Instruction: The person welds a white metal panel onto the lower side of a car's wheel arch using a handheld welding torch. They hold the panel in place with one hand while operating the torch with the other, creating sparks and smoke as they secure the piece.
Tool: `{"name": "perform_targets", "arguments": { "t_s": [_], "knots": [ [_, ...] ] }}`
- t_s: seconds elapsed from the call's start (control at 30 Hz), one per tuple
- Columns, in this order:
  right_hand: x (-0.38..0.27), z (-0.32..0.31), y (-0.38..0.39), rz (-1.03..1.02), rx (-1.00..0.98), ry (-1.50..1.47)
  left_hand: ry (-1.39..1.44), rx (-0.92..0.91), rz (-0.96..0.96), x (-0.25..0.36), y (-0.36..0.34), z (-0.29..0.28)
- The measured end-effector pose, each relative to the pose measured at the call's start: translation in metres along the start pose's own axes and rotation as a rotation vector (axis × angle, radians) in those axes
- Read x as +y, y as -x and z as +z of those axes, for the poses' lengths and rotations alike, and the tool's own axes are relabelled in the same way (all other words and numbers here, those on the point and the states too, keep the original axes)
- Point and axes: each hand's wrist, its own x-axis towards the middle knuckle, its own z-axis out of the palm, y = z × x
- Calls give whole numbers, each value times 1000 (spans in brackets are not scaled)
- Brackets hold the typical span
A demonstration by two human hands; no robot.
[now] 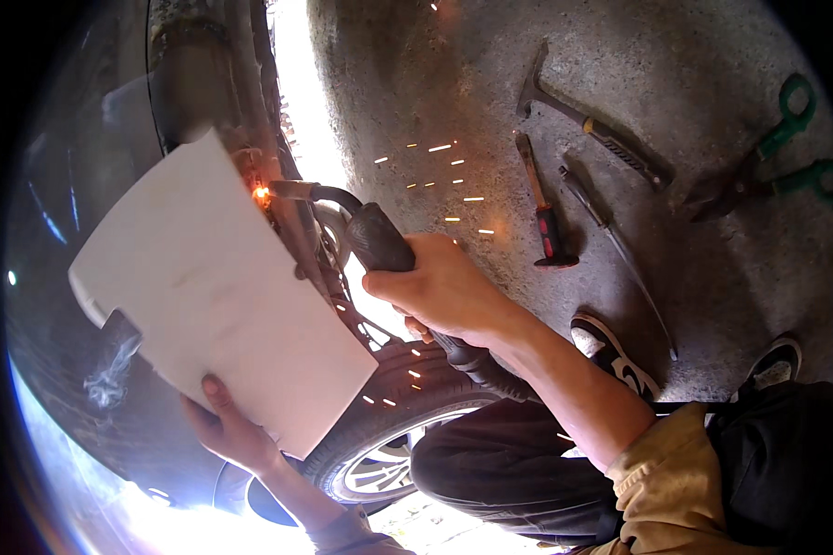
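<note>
A: Where's the torch (379,237), and how would you hold it?

B: Nozzle's (292,190) right by the glowing spot (262,193) on the car (83,203). Right hand's (442,285) grip is wrapped round the black handle. I'd stay there, the metal end's probably scorching. Guessing it's light but the cable (477,363) drags.

A: And the white sheet (213,287)?

B: Just left of the glow, left hand's (239,438) grip pinching its lower left edge. Looks light, stiffish, maybe snappable, so hold it low.
</note>
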Motion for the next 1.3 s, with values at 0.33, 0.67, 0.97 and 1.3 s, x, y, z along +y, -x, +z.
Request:
{"name": "perform_targets", "arguments": {
  "t_s": [0.33, 0.67, 0.97, 1.3],
  "knots": [
    [1, -3, 0, 29, -24, -38, 137, 82, 32, -3, 0, -1],
    [5, -1, -3, 5, -65, -10, 90, -4, 49, -3, 3, 0],
    [4, -1, -2, -9, -38, -12, 21, -30, 21, 3, 7, 3],
    [3, -3, -2, 35, -46, -55, 155, 66, 19, -3, 2, 0]
  ]
}}
